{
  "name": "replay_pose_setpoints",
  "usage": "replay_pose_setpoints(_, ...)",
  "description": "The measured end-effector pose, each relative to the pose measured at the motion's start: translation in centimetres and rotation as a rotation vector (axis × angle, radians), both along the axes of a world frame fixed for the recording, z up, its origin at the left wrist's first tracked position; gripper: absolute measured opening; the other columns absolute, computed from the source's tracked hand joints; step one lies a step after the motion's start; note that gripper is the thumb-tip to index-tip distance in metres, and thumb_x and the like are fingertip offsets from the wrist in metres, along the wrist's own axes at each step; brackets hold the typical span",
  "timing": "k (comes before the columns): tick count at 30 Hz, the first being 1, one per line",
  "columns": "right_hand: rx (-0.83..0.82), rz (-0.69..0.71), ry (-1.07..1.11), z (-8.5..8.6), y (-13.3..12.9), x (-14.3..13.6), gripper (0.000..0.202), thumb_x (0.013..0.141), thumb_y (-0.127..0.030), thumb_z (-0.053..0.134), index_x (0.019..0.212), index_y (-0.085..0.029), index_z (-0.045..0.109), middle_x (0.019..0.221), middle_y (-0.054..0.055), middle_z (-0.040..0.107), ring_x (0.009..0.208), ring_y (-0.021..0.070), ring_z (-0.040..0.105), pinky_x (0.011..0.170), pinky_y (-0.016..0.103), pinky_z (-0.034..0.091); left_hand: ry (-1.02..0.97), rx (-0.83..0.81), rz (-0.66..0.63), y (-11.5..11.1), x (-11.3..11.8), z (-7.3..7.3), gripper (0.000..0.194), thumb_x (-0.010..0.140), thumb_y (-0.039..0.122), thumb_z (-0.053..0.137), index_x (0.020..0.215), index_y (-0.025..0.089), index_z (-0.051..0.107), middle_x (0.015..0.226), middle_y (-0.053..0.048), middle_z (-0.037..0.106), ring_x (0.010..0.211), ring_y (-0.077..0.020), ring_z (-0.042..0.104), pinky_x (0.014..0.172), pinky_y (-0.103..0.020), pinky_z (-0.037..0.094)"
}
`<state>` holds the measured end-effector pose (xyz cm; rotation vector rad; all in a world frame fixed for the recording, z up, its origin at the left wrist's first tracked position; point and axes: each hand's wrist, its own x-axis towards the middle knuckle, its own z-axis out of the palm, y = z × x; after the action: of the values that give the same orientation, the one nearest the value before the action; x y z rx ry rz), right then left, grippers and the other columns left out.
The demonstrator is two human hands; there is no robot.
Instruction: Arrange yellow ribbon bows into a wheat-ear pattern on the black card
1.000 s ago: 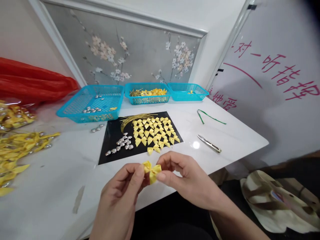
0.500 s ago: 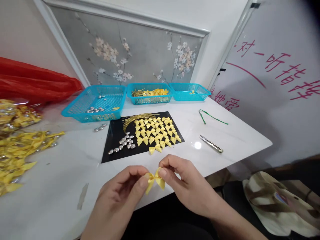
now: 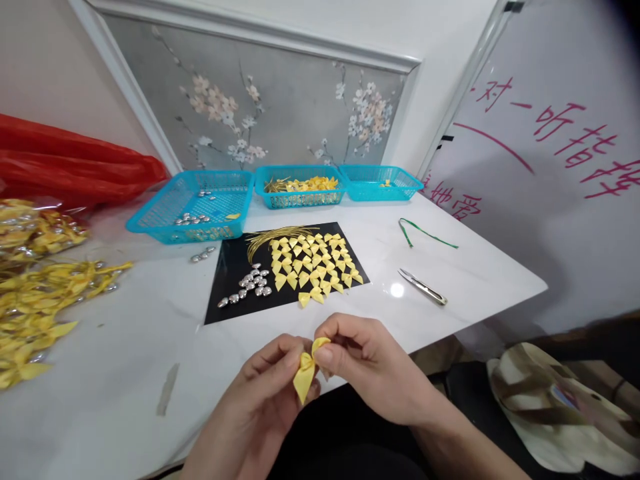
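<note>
Between my two hands, over the table's front edge, is a yellow ribbon bow [image 3: 305, 377]. My left hand [image 3: 273, 380] pinches one side of it with thumb and fingers. The other side sits in the pinch of my right hand [image 3: 365, 360]; the fingers partly hide the bow, which is turned at an angle. Just beyond lies a black mat [image 3: 225, 273] with rows of yellow bows [image 3: 316, 260], a heap of silver beads [image 3: 255, 283] and a bundle of thin gold ties [image 3: 265, 240].
Blue baskets [image 3: 145, 223] line the back of the white table [image 3: 125, 347]. Finished-looking yellow pieces [image 3: 45, 320] pile up at left beside red cloth [image 3: 75, 163]. Metal tweezers [image 3: 423, 287] and a green tie [image 3: 425, 231] lie at right. A whiteboard [image 3: 540, 220] stands beyond.
The bow has been turned from lying spread out to a tilted angle. My left hand has moved slightly right, closer to my right hand, with fingers beneath the bow.
</note>
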<state>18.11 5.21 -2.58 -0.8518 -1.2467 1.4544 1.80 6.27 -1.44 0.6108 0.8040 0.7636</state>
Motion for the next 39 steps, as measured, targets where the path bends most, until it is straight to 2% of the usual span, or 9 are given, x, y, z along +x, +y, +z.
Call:
replay_pose_setpoints(2, -0.004, -0.009, -0.014, 0.0, 0.1, 0.1, 0.030, 0.091, -0.044, 0.069, 0.083, -0.017, 0.059, 0.073, -0.001, 0.058, 0.067, 0.0131, 0.053, 0.064, 0.024, 0.043, 0.012, -0.009, 0.001, -0.1, 0.1, 0.0, 0.025, 0.080, 0.035, 0.076, 0.065, 0.020, 0.062, 0.069, 0.002, 0.051, 0.067, -0.0128, 0.045, 0.064, -0.021, 0.044)
replay_pose_setpoints(6, 0.009, -0.056, -0.119, -0.1, 0.2, 0.3, 0.028, 0.093, -0.040, 0.067, 0.082, -0.016, 0.059, 0.070, -0.002, 0.056, 0.064, 0.0119, 0.050, 0.061, 0.023, 0.039, 0.278, 0.271, 0.075, -0.2, 0.0, -0.1, 0.021, 0.078, 0.044, 0.078, 0.081, 0.025, 0.070, 0.078, 0.001, 0.060, 0.077, -0.0156, 0.051, 0.070, -0.021, 0.045)
replay_pose_setpoints(10, -0.022, -0.057, -0.062, -0.2, -0.1, 0.0, 0.024, 0.095, -0.038, 0.064, 0.087, -0.016, 0.059, 0.075, 0.000, 0.057, 0.068, 0.0124, 0.051, 0.064, 0.023, 0.041, 0.443, 0.444, 0.077, -0.1, -0.2, -0.3, 0.029, 0.082, 0.047, 0.071, 0.068, 0.022, 0.064, 0.068, 0.002, 0.054, 0.068, -0.0152, 0.047, 0.065, -0.021, 0.042)
replay_pose_setpoints(15, -0.053, -0.068, -0.039, -0.2, -0.6, -0.5, 0.020, 0.087, -0.029, 0.074, 0.095, -0.017, 0.061, 0.082, 0.000, 0.060, 0.074, 0.0134, 0.054, 0.068, 0.024, 0.042, 0.631, 0.582, 0.007, 0.0, -0.5, -0.3, 0.032, 0.088, 0.050, 0.063, 0.070, 0.024, 0.060, 0.069, 0.002, 0.052, 0.069, -0.0170, 0.049, 0.063, -0.022, 0.042)
replay_pose_setpoints(19, 0.018, -0.092, -0.120, -0.4, -0.9, -0.4, 0.007, 0.092, -0.019, 0.064, 0.099, -0.019, 0.062, 0.084, 0.000, 0.064, 0.076, 0.0138, 0.058, 0.071, 0.025, 0.044, 0.666, 0.567, -0.003, -0.2, -0.4, -0.3, 0.038, 0.089, 0.054, 0.058, 0.066, 0.024, 0.056, 0.065, 0.002, 0.049, 0.066, -0.0172, 0.048, 0.060, -0.024, 0.040)
replay_pose_setpoints(26, 0.146, -0.087, -0.229, -0.7, -1.1, -0.6, 0.022, 0.095, -0.012, 0.056, 0.113, -0.022, 0.062, 0.096, 0.001, 0.068, 0.086, 0.0156, 0.063, 0.082, 0.027, 0.048, 0.498, 0.379, -0.017, 0.2, -0.2, -0.5, 0.041, 0.088, 0.057, 0.058, 0.065, 0.024, 0.050, 0.066, 0.003, 0.045, 0.068, -0.0179, 0.044, 0.067, -0.028, 0.044)
replay_pose_setpoints(29, 0.127, -0.070, -0.202, -0.5, -1.2, -0.6, 0.018, 0.098, -0.015, 0.055, 0.112, -0.022, 0.061, 0.094, 0.001, 0.068, 0.087, 0.0165, 0.064, 0.082, 0.028, 0.049, 0.506, 0.379, -0.044, 0.5, -0.5, -0.2, 0.042, 0.088, 0.059, 0.056, 0.066, 0.023, 0.056, 0.069, 0.001, 0.050, 0.072, -0.0190, 0.047, 0.071, -0.029, 0.046)
replay_pose_setpoints(33, 0.095, -0.158, -0.245, -0.5, -1.1, -0.5, 0.011, 0.095, -0.018, 0.061, 0.105, -0.023, 0.062, 0.089, 0.000, 0.065, 0.079, 0.0152, 0.060, 0.074, 0.026, 0.047, 0.447, 0.383, -0.020, 0.5, -1.0, 0.4, 0.046, 0.087, 0.066, 0.052, 0.079, 0.024, 0.068, 0.084, -0.003, 0.062, 0.080, -0.0207, 0.053, 0.076, -0.029, 0.048)
replay_pose_setpoints(39, 0.114, -0.190, -0.205, -0.9, -1.1, -0.9, 0.007, 0.096, -0.021, 0.060, 0.103, -0.022, 0.059, 0.089, 0.000, 0.061, 0.080, 0.0142, 0.056, 0.074, 0.024, 0.046, 0.435, 0.418, 0.010, -0.2, -0.9, 0.2, 0.020, 0.081, 0.045, 0.072, 0.081, 0.025, 0.069, 0.080, 0.000, 0.062, 0.074, -0.0167, 0.050, 0.071, -0.024, 0.044)
